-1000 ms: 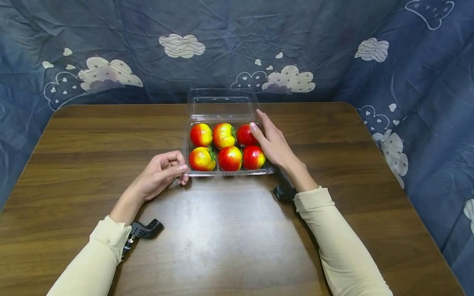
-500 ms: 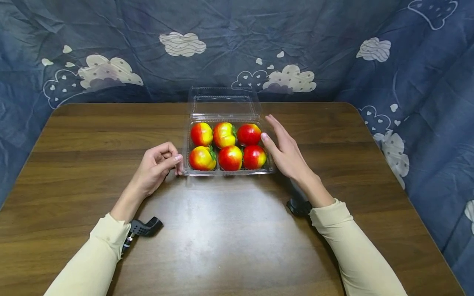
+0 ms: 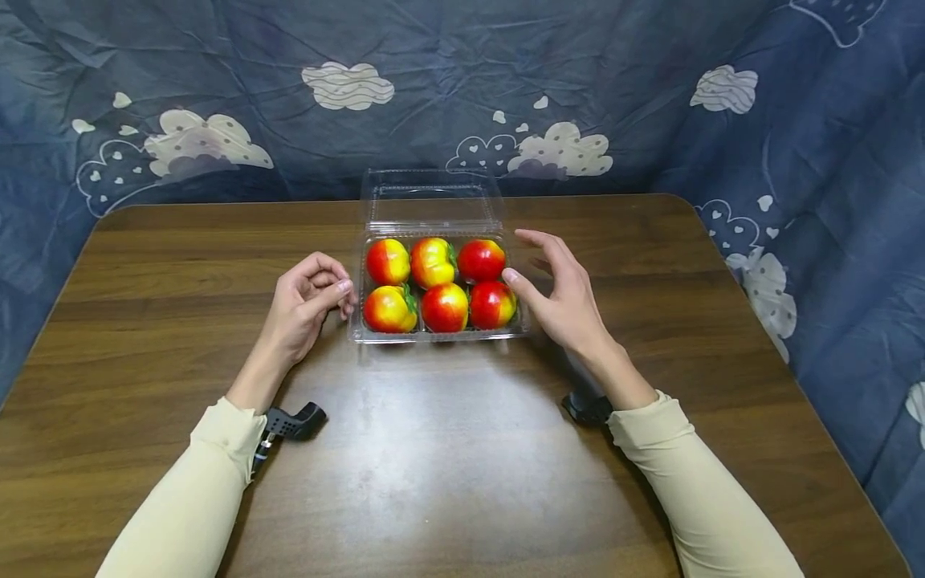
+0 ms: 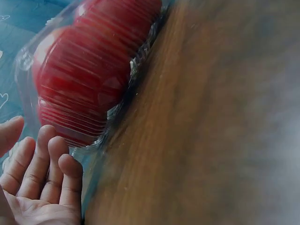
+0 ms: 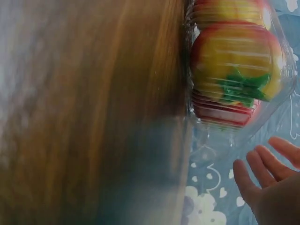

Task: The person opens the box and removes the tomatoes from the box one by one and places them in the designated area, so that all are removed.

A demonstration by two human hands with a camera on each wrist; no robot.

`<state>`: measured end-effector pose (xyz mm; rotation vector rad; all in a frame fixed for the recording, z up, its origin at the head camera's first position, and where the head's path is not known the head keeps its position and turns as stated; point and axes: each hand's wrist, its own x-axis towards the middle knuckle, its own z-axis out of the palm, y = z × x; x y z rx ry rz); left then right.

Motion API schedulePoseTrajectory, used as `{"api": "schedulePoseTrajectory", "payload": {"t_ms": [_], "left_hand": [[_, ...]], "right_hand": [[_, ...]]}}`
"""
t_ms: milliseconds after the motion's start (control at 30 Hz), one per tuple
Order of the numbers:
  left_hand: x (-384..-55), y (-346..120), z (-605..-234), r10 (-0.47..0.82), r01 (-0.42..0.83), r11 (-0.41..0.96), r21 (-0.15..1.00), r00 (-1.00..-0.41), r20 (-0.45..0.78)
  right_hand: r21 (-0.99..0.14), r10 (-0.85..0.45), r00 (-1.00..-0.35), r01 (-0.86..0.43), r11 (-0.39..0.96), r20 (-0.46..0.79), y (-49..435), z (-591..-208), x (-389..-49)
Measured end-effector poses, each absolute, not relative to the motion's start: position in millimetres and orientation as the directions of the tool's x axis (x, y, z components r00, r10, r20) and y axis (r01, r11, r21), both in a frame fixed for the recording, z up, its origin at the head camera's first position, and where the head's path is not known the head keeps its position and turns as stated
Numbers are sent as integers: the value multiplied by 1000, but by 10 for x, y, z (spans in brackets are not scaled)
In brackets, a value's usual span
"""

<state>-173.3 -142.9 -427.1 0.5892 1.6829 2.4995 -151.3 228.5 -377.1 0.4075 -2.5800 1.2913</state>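
Observation:
A clear plastic clamshell box (image 3: 442, 338) sits toward the back of the table with its lid (image 3: 432, 202) raised behind it. Inside are several glossy red-and-yellow fruits (image 3: 444, 307) in two rows, some showing green leaves. My left hand (image 3: 302, 303) is at the box's left side, fingers loosely bent and holding nothing; the left wrist view shows the fingertips (image 4: 46, 133) close to the ribbed wall. On the other side, my right hand (image 3: 567, 309) has its thumb near the right rim and its fingers spread. Through the wall, the right wrist view shows a leafy fruit (image 5: 232, 61).
The brown wooden table (image 3: 433, 482) reaches from the box to the near edge. Behind and to the right hangs a blue curtain (image 3: 426, 88) with white cloud prints. A black wrist camera mount (image 3: 296, 421) juts inward from the left wrist.
My right hand has drawn back from over the far right fruit to beside the box's right edge. My left hand has shifted from the front left corner farther along the left side.

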Motion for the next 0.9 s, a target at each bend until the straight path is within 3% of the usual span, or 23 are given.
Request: {"api": "schedulePoseTrajectory", "payload": {"t_ms": [533, 900], "left_hand": [[-1757, -1396, -4281, 270, 216, -329, 919, -911, 311], [-1758, -1407, -4263, 274, 245, -280, 928, -906, 322]], "right_hand": [[-728, -191, -893, -443, 524, 407, 2263, -3758, -1472], [-501, -443, -803, -595, 628, 398, 2236, -3756, -1474]]}}
